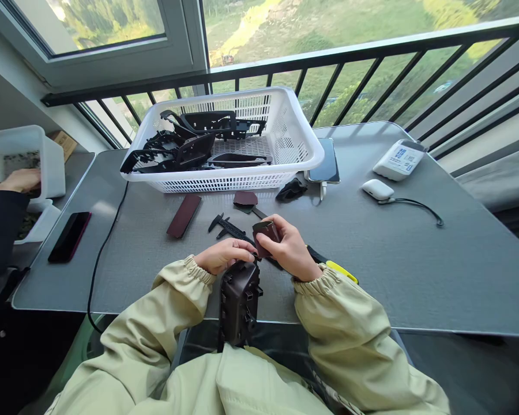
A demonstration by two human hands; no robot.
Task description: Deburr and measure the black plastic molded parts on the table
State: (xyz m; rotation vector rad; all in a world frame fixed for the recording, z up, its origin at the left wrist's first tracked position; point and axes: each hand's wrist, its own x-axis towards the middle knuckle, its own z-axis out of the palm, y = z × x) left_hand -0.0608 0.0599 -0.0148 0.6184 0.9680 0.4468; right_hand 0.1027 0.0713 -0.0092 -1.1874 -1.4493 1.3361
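Note:
A black moulded plastic part point(240, 302) with small clips along its sides stands upright between my body and the table's front edge. My left hand point(227, 255) is closed, its fingers pinching the top end of this part. In my right hand point(292, 248) is a curled dark brown sheet point(266, 237) that looks like sandpaper, held between thumb and fingers just above the part's upper end. Beyond my hands lies a black caliper point(231, 226), partly covered by them. A tool with a yellow and black handle point(342, 272) shows from behind my right wrist.
A white basket point(225, 183) holds several black plastic parts. Around it lie a maroon block or folded sheet point(184, 216), a maroon scrap point(245, 199), a black crumpled item point(291, 190), phones and a white earbud case point(378, 189). At left, another person's hand point(19, 180) reaches into a white bin.

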